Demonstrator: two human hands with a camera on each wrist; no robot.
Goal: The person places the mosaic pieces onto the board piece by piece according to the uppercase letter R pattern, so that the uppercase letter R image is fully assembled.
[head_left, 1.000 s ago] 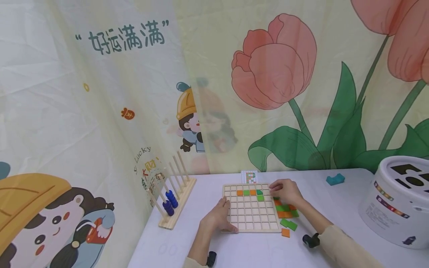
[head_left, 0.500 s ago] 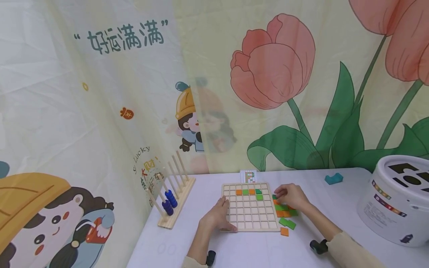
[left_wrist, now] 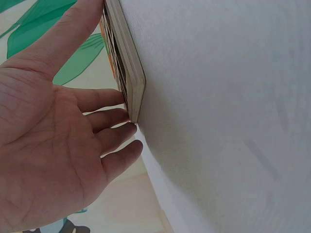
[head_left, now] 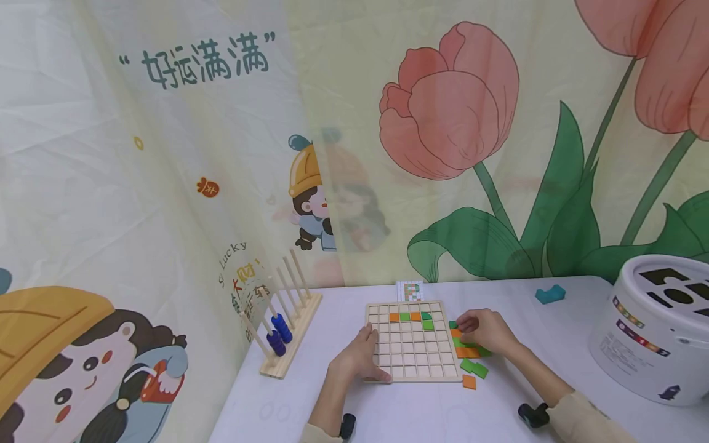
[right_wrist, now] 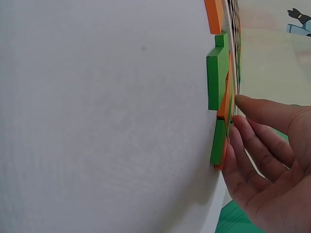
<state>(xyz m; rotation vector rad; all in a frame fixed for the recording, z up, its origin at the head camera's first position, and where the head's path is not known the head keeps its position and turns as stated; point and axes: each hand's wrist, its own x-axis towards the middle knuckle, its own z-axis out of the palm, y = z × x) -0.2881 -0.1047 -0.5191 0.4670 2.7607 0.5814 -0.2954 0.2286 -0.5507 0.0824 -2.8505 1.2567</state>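
My left hand point(head_left: 359, 358) lies along the left side of a wooden grid board point(head_left: 407, 354), fingers fairly straight at its edge and thumb by the near corner. Orange tiles point(head_left: 394, 317), green tiles point(head_left: 405, 317) and a dark green piece point(head_left: 426, 315) sit in the board's upper cells. Just right of the board, my right hand point(head_left: 488, 329) is over a pile of orange and green tiles point(head_left: 468, 352). In the right wrist view, its thumb and fingertips point(right_wrist: 239, 99) are right at the stacked tiles point(right_wrist: 221, 82), fingers loosely bent, with no tile seen lifted.
Loose green tiles point(head_left: 473, 368) and an orange tile point(head_left: 469, 382) lie below the pile. Behind the board is a small pattern card point(head_left: 410, 291). A peg abacus point(head_left: 293, 344) stands left, a white bucket point(head_left: 659, 369) right, and a teal piece point(head_left: 550, 295) at the back.
My right hand has moved from the board's upper right edge rightward and down onto the tile pile. The left hand and the pieces on the board stay as they were.
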